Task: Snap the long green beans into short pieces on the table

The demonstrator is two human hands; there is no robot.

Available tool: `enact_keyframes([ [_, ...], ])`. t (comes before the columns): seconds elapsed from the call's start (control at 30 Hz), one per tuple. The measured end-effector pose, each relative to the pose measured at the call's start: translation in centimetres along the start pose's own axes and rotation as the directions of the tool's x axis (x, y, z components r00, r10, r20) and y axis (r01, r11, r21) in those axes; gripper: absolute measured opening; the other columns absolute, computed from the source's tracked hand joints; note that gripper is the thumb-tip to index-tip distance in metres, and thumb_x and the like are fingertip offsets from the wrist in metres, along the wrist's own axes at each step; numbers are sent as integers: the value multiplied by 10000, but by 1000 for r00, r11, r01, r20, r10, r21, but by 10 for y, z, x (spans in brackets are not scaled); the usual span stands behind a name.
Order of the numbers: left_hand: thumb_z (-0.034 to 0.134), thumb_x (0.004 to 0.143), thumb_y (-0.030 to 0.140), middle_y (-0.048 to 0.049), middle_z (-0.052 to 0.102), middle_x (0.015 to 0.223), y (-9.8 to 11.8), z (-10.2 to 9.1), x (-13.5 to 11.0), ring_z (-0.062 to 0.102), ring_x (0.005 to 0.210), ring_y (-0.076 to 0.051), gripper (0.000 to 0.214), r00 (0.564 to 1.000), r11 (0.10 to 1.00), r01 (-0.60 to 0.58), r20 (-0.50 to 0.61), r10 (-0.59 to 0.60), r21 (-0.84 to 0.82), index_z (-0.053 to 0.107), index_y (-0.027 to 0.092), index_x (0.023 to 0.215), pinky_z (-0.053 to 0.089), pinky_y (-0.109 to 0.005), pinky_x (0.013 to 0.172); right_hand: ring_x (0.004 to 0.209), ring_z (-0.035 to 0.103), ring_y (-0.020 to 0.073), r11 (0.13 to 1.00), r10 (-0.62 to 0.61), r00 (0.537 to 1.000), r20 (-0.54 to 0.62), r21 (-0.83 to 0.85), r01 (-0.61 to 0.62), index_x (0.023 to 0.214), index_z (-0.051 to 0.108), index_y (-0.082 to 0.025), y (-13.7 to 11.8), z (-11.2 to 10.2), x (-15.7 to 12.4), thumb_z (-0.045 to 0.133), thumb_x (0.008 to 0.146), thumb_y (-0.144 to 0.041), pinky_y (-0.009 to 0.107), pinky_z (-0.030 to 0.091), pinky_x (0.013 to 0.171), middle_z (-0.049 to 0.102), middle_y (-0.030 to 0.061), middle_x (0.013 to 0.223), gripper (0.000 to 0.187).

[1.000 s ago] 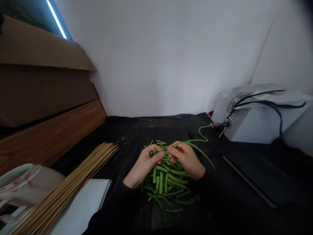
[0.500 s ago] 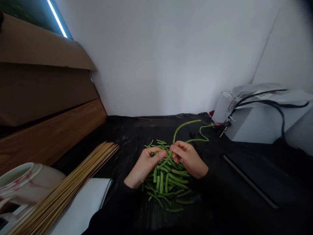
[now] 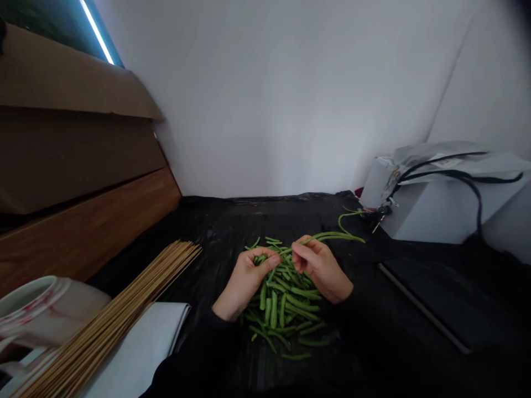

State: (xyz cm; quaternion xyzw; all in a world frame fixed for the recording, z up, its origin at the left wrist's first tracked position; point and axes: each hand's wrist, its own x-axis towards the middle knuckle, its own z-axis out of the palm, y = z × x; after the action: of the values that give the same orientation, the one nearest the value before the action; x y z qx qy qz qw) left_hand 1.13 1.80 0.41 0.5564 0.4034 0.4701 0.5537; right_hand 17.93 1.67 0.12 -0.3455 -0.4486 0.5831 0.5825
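Note:
A long green bean (image 3: 336, 236) runs out to the right from my right hand (image 3: 322, 270), whose thumb and fingers are closed on it. Its short near end bridges the small gap towards my left hand (image 3: 248, 276). My left thumb and forefinger are pinched together at that end, though the fingertips partly hide what is between them. Beneath both hands lies a heap of snapped bean pieces (image 3: 286, 309) on black plastic sheeting (image 3: 224, 221). Another thin bean (image 3: 341, 221) curls on the sheeting beyond my right hand.
To the left, a bundle of thin wooden sticks (image 3: 136, 301) lies across folded white sheets (image 3: 141, 348), beside a pale ceramic pot (image 3: 70, 304). A dark flat notebook-like object (image 3: 431, 298) lies at right. Behind it stand a white bag (image 3: 440, 210) with black straps and keys (image 3: 377, 224).
The long bean's raised arc has dropped and now stretches low to the right. My right hand has shifted slightly right, widening the gap between my hands.

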Motion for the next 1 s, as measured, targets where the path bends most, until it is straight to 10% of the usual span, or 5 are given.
enact_keyframes([
  [0.57,689,742,294,40,522,596,9,-8,8,328,410,-22,236,995,855,-9,-88,-43,-518,520,145,672,193,-151,380,439,491,72,998,56,997,50,4,-57,670,544,-178,11,3,-1,712,749,-362,207,335,438,577,-45,538,262],
  [1.0,721,768,375,53,502,542,2,0,1,335,454,-41,280,1000,1000,-8,9,8,9,549,157,740,224,-157,433,454,499,83,999,22,999,39,-45,-20,727,588,-175,12,-1,1,734,737,-383,220,363,460,588,-38,550,255],
])
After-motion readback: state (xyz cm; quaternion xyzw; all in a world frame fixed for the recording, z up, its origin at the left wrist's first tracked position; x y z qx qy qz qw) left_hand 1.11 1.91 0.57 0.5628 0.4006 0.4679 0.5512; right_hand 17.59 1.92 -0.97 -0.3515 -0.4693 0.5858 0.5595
